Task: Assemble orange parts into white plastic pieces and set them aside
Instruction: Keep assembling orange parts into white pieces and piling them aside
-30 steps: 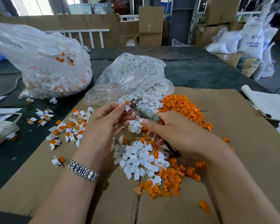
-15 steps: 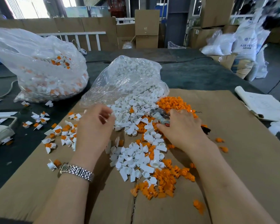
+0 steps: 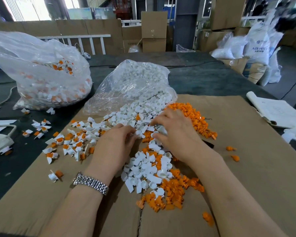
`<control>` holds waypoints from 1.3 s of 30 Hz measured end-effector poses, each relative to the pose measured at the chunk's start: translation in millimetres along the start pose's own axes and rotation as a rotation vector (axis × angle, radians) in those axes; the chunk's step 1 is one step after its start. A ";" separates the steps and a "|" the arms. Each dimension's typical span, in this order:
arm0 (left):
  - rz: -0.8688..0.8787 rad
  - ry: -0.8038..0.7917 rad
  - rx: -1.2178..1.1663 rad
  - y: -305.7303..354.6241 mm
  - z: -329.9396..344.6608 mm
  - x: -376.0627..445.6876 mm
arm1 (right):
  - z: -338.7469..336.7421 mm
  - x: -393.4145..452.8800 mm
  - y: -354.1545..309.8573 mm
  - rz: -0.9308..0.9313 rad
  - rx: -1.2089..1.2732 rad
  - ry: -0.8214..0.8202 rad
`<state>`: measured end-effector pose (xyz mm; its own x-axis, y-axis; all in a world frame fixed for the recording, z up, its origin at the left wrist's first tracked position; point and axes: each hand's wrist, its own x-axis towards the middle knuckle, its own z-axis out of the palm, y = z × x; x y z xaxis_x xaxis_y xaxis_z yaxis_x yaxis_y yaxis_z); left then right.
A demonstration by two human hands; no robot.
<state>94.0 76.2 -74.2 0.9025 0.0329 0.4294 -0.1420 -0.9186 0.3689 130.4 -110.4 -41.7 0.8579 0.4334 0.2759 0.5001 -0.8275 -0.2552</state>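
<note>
Loose white plastic pieces (image 3: 143, 165) lie heaped mid-cardboard, spilling from a clear bag (image 3: 135, 82). Orange parts form one pile (image 3: 194, 117) behind my right hand and another (image 3: 175, 192) nearer me. Assembled white-and-orange pieces (image 3: 72, 142) are scattered to the left. My left hand (image 3: 114, 146), with a metal watch on its wrist, pinches at a white piece on the heap's edge. My right hand (image 3: 175, 134) reaches into the white pieces and grips a pen-like tool, whose black end (image 3: 209, 144) sticks out under the palm.
A brown cardboard sheet (image 3: 246, 168) covers the dark table. A large clear bag of assembled pieces (image 3: 41, 77) stands at the back left. An open notebook (image 3: 277, 110) lies at the right edge. Boxes and white sacks stand beyond the table.
My hands were raised together with the tool on a piece, then came apart. My left hand swung left and returned to the white heap. My right hand dropped onto the heap.
</note>
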 end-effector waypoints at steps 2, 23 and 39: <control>-0.029 0.026 -0.037 1.4 -2.3 0.0 | 2.2 0.3 -8.9 -0.137 0.012 -0.059; -0.503 -0.089 -1.274 5.8 -14.5 2.9 | 3.4 1.7 -13.0 -0.001 0.423 0.138; -0.430 -0.241 -1.330 12.2 -19.7 2.0 | 3.9 -0.1 -14.4 0.110 0.834 0.181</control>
<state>86.0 72.9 -52.5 0.9997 0.0197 -0.0122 0.0080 0.2004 0.9797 123.6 -97.2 -41.6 0.9099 0.2438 0.3355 0.3995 -0.2978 -0.8670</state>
